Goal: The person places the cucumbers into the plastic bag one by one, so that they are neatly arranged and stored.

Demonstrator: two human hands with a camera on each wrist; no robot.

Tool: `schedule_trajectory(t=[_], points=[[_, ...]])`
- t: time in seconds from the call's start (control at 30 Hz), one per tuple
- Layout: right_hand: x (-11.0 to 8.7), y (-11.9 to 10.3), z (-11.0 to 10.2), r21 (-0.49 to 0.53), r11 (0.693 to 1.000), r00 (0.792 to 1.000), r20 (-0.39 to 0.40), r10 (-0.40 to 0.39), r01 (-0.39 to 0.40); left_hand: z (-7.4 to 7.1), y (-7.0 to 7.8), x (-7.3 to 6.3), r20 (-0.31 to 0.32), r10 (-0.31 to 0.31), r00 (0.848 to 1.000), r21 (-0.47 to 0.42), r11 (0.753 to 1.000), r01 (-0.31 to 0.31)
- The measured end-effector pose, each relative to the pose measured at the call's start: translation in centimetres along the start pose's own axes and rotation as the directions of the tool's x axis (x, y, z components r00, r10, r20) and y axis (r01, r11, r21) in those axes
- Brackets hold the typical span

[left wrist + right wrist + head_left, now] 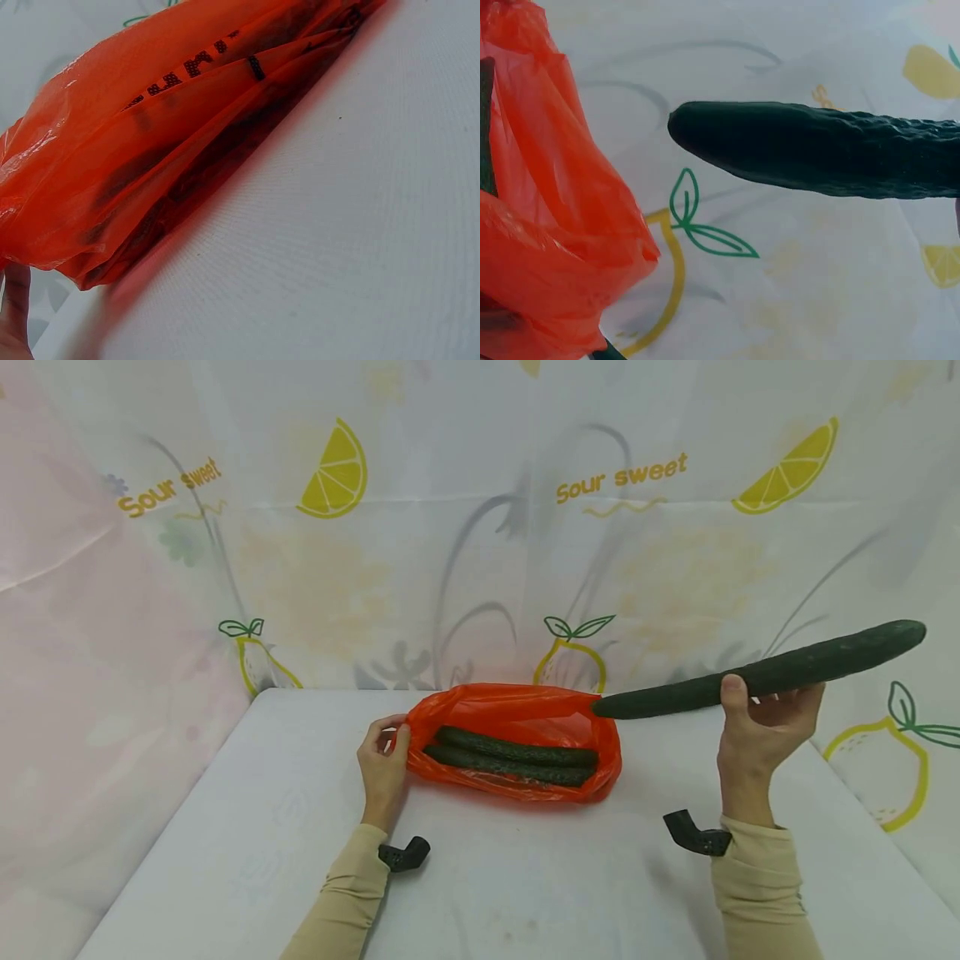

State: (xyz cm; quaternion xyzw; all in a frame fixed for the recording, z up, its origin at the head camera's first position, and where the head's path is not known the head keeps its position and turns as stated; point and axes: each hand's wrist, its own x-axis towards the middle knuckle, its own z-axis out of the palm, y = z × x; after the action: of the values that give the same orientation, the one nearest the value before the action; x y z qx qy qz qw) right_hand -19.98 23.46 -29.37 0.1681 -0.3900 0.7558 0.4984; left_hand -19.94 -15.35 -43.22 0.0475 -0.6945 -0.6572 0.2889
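Note:
An orange-red plastic bag [517,702] lies on the table with its mouth spread open, and two dark green cucumbers [517,757] rest side by side inside it. My left hand [384,768] pinches the bag's left edge between thumb and fingers. In the left wrist view the bag's outer side [172,105] carries black printed letters. My right hand [768,727] grips a long cucumber [832,660] around its middle, held up in the air to the right of the bag. Its narrower left end overlaps the bag's right rim in the head view; the right wrist view shows that cucumber [780,146] apart from the bag.
The white table [300,860] extends around the bag on all sides. Behind it hangs a pale curtain [420,568] printed with lemons and lettering. A black camera mount [405,855] is on the left wrist, another mount [696,835] on the right.

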Motion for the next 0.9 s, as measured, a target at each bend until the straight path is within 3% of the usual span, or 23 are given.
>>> schedule_trajectory(t=[0.27, 0.47, 0.63, 0.9], points=[[-1.2, 0.4, 0.7, -0.036, 0.998, 0.997, 0.065, 0.049, -0.046, -0.1, 2.9, -0.7, 0.021, 0.014, 1.0, 0.0, 1.0, -0.014], [-2.2, 1.0, 0.8, -0.113, 0.993, 0.983, 0.178, 0.052, -0.033, -0.1, 3.2, -0.8, 0.025, -0.003, 1.0, 0.008, 1.0, 0.003], [-3.1, 2.0, 0.5, -0.214, 0.977, 0.954, 0.295, 0.056, 0.008, -0.2, 3.1, -0.8, 0.028, -0.006, 1.0, 0.002, 1.0, 0.006], [-4.6, 3.3, 0.7, -0.383, 0.914, 0.891, 0.45, 0.054, 0.137, -0.1, 3.0, -0.7, 0.021, -0.009, 1.0, 0.006, 1.0, 0.009]])
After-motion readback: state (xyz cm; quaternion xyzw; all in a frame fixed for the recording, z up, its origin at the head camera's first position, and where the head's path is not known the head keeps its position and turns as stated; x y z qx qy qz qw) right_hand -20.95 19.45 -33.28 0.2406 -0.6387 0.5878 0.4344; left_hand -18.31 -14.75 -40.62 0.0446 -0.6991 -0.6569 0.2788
